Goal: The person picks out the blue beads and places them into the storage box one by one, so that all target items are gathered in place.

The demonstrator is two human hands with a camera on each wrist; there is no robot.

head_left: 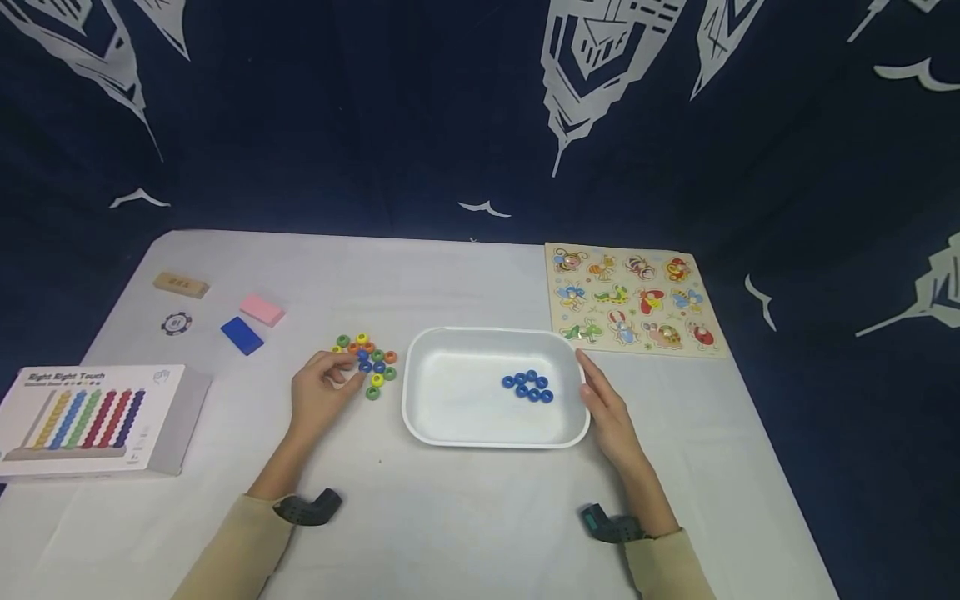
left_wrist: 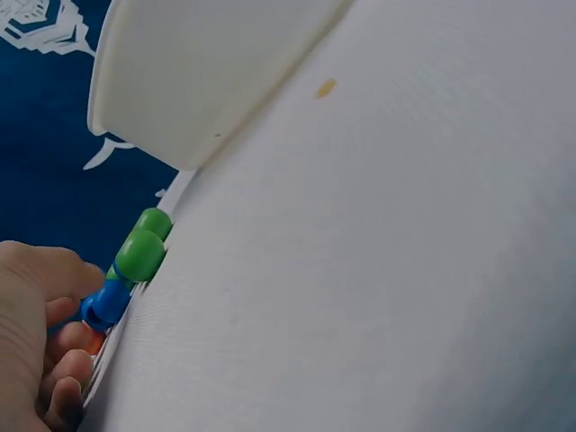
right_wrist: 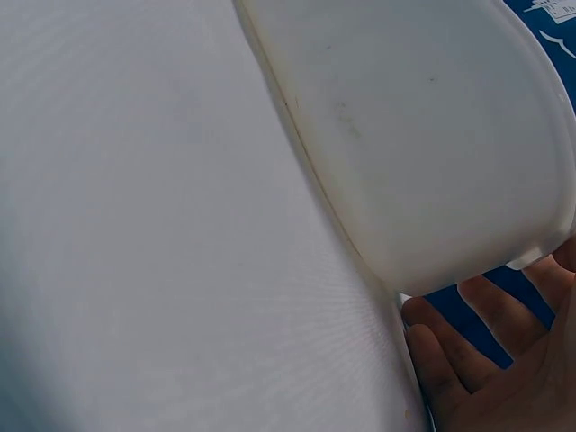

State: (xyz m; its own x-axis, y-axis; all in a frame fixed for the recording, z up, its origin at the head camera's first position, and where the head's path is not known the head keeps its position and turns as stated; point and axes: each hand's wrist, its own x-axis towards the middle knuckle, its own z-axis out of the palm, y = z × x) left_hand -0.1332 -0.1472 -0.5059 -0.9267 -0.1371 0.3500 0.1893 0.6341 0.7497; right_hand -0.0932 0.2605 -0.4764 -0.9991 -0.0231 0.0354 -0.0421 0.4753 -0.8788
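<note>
My left hand (head_left: 322,396) is at a small pile of beads, thumb and index finger pinching a blue bead (left_wrist: 108,304). Around those fingertips lie green (head_left: 372,393), yellow (head_left: 377,380) and orange beads (head_left: 391,357). In the left wrist view, green beads (left_wrist: 141,256) show just past the blue one. A white tray (head_left: 457,429) stands right of the pile, with several blue beads (head_left: 522,391) grouped in its right half. My right hand (head_left: 615,421) rests against the tray's right end, its fingers extended along the outer wall, as the right wrist view also shows.
A boxed bead set (head_left: 97,421) stands at the left edge. Behind it lie a wooden block (head_left: 181,285), a round chip (head_left: 176,323), a pink block (head_left: 262,310) and a blue block (head_left: 242,336). An insect puzzle board (head_left: 633,300) lies at the back right, behind the tray.
</note>
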